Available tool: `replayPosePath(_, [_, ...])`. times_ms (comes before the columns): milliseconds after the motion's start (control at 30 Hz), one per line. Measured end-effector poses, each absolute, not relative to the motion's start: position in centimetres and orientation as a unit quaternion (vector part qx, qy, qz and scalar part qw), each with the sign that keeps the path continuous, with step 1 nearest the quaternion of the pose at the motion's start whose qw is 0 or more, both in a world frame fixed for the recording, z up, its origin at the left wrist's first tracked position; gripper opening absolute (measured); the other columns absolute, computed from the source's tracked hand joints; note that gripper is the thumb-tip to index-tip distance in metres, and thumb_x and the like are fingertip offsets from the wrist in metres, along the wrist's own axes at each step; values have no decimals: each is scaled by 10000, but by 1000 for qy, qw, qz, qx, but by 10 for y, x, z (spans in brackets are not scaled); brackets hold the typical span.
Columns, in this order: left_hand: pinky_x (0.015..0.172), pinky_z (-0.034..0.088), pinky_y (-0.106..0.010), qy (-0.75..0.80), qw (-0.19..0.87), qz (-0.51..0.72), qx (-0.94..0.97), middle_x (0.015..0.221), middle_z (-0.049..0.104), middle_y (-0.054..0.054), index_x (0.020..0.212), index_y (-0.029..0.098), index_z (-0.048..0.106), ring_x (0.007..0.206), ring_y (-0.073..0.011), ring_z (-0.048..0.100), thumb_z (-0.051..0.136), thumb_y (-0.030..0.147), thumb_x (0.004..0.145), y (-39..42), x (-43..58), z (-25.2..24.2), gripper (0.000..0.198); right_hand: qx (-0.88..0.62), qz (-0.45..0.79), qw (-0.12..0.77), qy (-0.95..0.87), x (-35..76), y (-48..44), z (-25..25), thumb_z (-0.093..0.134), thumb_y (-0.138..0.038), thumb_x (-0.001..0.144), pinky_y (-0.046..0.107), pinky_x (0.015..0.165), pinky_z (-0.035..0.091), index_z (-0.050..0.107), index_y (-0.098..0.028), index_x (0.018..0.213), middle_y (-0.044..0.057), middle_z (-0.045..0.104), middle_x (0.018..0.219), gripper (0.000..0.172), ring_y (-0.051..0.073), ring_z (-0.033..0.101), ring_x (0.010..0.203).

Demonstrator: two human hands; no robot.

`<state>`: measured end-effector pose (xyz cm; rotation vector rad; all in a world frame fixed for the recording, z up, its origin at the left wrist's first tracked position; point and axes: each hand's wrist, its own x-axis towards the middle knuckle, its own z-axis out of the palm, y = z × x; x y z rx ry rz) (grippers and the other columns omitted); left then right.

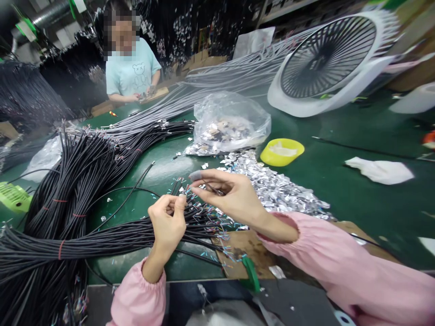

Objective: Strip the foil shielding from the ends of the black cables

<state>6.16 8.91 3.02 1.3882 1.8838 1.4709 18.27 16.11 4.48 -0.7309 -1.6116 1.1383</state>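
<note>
My left hand (168, 219) is closed in a pinch on the stripped end of a black cable (176, 186), where small coloured wires (187, 188) stick out. Close by on the right, my right hand (234, 194) has thumb and index finger at those wires; a grey cover sits on the index fingertip. A thin dark tool (212, 188), its kind unclear, shows within the curled right fingers. Beneath both hands lies a bundle of black cables (129, 235) with coloured wire ends spread out. Silver foil pieces (278, 188) are heaped beyond my right hand.
Thick black cable bundles (78, 194) fill the left. Behind stand a clear plastic bag (234, 117) of scraps, a yellow dish (282, 152) and a white fan (306, 102). Green-handled scissors (250, 274) lie near the front edge. Across the table works another person (132, 74).
</note>
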Motion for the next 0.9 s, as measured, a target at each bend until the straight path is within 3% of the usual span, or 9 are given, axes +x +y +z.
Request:
replayPosePath(200, [494,364,-193,676,183,515,494,548,553,-1,615,141,582,518,-95,499,515,385,830,89,63,27,332,-301,393,497,-713,183,160,41,599,-213,733,229,587,567,638,-144,839,45,699,741,133,164,676,646])
replayPosePath(433, [459,326,-191,668,248,540,448,517,505,21,608,142,564,480,-83,441,541,407,805,91,63,26,331,-174,49,522,-833,185,159,39,413,-49,789,218,500,493,579,-131,1033,42,688,724,306,127,636,564])
replayPosePath(533, [453,328,-191,649,283,563,427,515,507,24,606,142,554,473,-83,438,547,435,798,91,62,28,350,-87,-17,518,-851,187,159,40,370,-18,806,213,467,473,561,-131,1077,43,698,732,349,134,658,609])
replayPosePath(633, [473,349,-187,645,272,572,427,522,519,22,607,139,563,487,-84,457,553,432,796,92,61,30,349,-94,48,531,-841,186,155,39,395,-10,787,196,498,497,581,-161,1038,31,706,754,348,124,667,630])
replayPosePath(800, [503,372,-175,656,231,577,428,573,546,9,629,134,588,537,-86,496,559,397,798,91,61,30,314,-275,343,534,-723,182,155,37,606,-177,748,218,572,558,589,-156,948,58,710,788,202,163,682,673])
replayPosePath(900, [495,367,-172,650,220,580,440,578,538,11,639,134,595,537,-84,492,572,377,791,91,61,29,287,-318,489,478,-657,179,159,39,690,-304,671,272,609,577,579,-143,920,86,710,802,316,208,685,720])
